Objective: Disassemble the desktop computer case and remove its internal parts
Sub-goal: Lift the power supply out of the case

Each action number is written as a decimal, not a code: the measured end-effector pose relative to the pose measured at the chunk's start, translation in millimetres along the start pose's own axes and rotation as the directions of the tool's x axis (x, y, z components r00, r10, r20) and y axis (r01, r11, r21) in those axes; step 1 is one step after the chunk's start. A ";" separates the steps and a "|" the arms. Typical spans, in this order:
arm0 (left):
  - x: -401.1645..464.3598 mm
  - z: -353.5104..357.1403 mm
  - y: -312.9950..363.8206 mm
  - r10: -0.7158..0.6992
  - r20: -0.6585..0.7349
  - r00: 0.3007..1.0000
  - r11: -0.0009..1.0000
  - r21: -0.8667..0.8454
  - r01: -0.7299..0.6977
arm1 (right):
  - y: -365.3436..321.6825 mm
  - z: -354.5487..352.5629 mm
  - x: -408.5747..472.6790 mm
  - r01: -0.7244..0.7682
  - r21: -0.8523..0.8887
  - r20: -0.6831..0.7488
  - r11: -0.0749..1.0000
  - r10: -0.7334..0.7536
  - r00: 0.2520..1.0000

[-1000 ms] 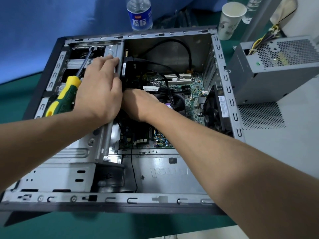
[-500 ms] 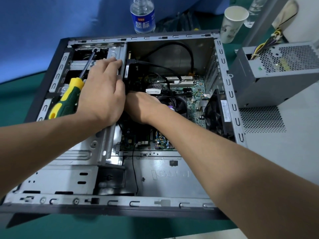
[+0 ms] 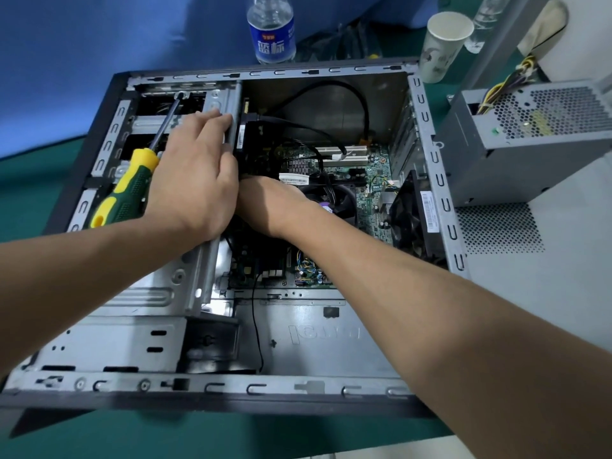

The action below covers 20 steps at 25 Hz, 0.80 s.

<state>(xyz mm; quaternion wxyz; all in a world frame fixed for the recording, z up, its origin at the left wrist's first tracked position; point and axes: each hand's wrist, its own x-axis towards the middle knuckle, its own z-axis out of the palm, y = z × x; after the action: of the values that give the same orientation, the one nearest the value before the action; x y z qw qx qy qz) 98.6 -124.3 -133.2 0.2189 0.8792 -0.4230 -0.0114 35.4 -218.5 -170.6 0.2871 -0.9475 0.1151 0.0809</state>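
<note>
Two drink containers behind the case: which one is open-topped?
The paper cup, behind the case's far right corner. Its rim is open with no lid. The bottle, further left, has a blue label; its top is out of frame.

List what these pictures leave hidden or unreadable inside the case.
Head view:
- Right hand: its fingers are hidden behind the left hand, so what it holds is unknown.
- Screwdriver: the left hand covers part of the handle; the grip is unclear.
- Motherboard: the right forearm covers its middle.
- Sticker on the case fan: text too small.
</note>
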 end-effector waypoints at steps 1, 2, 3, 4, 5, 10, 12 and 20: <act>0.8 0.2 -0.4 0.000 -0.003 1.000 1.000 0.001 0.000 | -0.5 0.1 0.5 0.000 -0.007 -0.009 1.000 -0.001 1.000; 1.4 0.1 -1.0 0.000 -0.006 1.000 1.000 0.002 0.000 | -1.3 0.4 0.7 0.001 -0.010 -0.016 1.000 -0.001 1.000; 1.7 0.0 -1.2 0.001 -0.007 1.000 1.000 0.003 -0.001 | -1.8 0.4 0.3 0.005 -0.014 -0.019 1.000 -0.005 1.000; 1.6 -0.1 -1.2 0.004 -0.008 1.000 1.000 0.002 -0.004 | -2.0 0.3 -0.3 0.010 -0.018 -0.016 1.000 -0.010 1.000; 1.2 -0.2 -1.4 0.004 -0.008 1.000 1.000 0.001 -0.004 | -2.0 0.1 -1.3 0.017 -0.024 -0.011 1.000 -0.017 1.000; 2.7 -0.4 -2.6 0.004 -0.016 1.000 1.000 -0.001 -0.004 | -3.1 1.5 -2.9 0.014 -0.032 -0.046 0.999 -0.015 0.999; 2.3 -0.9 -1.9 0.000 -0.007 1.000 1.000 0.003 0.000 | -3.7 1.6 -2.9 0.029 -0.040 -0.026 0.999 -0.030 0.999; 0.9 -1.6 -0.3 -0.004 0.005 1.000 1.000 0.006 0.004 | -2.8 0.1 -4.4 0.016 -0.021 -0.018 1.000 -0.017 1.000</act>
<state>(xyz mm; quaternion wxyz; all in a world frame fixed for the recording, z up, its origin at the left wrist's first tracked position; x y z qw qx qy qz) 99.7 -124.3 -131.7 0.2152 0.8807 -0.4218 -0.0127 31.9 -215.4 -168.2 0.2767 -0.9521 0.1090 0.0710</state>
